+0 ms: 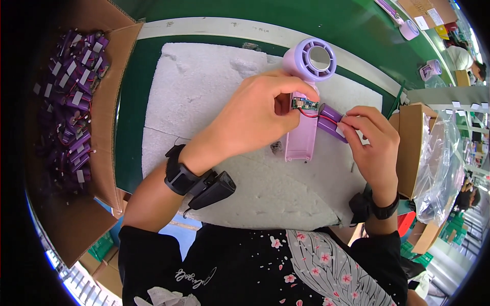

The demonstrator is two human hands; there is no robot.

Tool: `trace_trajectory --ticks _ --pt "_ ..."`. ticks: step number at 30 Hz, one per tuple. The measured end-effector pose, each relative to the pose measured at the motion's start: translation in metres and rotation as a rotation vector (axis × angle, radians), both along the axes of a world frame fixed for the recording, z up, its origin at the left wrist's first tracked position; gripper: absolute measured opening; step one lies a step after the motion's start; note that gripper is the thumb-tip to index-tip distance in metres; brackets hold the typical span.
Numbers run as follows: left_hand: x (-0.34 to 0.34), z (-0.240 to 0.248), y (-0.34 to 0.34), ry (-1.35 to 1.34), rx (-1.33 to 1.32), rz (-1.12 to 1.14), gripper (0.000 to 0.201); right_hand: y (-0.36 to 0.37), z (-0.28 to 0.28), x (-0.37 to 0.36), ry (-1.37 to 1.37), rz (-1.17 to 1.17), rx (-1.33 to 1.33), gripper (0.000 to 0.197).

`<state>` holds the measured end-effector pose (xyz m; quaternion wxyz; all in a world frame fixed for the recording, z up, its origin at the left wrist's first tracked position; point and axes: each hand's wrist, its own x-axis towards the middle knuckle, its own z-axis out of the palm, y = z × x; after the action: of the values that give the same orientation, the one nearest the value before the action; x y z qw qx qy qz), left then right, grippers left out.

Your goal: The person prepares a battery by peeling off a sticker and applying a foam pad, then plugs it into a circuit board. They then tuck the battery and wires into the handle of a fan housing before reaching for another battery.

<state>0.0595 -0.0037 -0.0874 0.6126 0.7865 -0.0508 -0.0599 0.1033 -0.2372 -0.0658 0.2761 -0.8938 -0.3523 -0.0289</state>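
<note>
Lilac handheld fan (301, 133) over white foam slab (204, 76), handle opened, green circuit board (306, 104) exposed. Purple battery pack (329, 124) just right of handle; red wire (309, 115) runs from board to pack. Left hand (260, 109) curled, thumb and fingers gripping fan at board. Right hand (371, 140) pinches pack's lower end. Far left: cardboard carton (113, 76) of similar packs.

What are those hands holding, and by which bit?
The left hand holds the lilac handheld fan at the top of its open handle, beside the circuit board. The right hand pinches the purple battery pack by its right-hand end.
</note>
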Motion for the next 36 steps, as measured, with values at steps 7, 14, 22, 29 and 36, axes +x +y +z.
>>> trace_trajectory --ticks 7,14,22,29,36 --pt "-0.002 0.000 -0.004 -0.020 -0.002 0.039 0.032 0.002 0.003 -0.010 -0.088 0.050 -0.022 0.010" --pt "-0.003 -0.002 -0.006 -0.041 0.013 0.054 0.033 0.008 0.001 -0.012 -0.197 0.070 -0.066 0.008" --pt "-0.002 -0.001 -0.005 -0.031 0.008 0.056 0.032 0.002 0.005 -0.007 0.059 -0.070 -0.067 0.010" --pt "-0.002 -0.007 -0.007 -0.065 0.013 0.060 0.032 -0.003 0.004 -0.005 0.014 0.027 -0.038 0.011" --pt "-0.001 -0.010 -0.008 -0.077 0.034 0.053 0.031 0.000 0.007 -0.008 -0.003 0.036 -0.069 0.009"
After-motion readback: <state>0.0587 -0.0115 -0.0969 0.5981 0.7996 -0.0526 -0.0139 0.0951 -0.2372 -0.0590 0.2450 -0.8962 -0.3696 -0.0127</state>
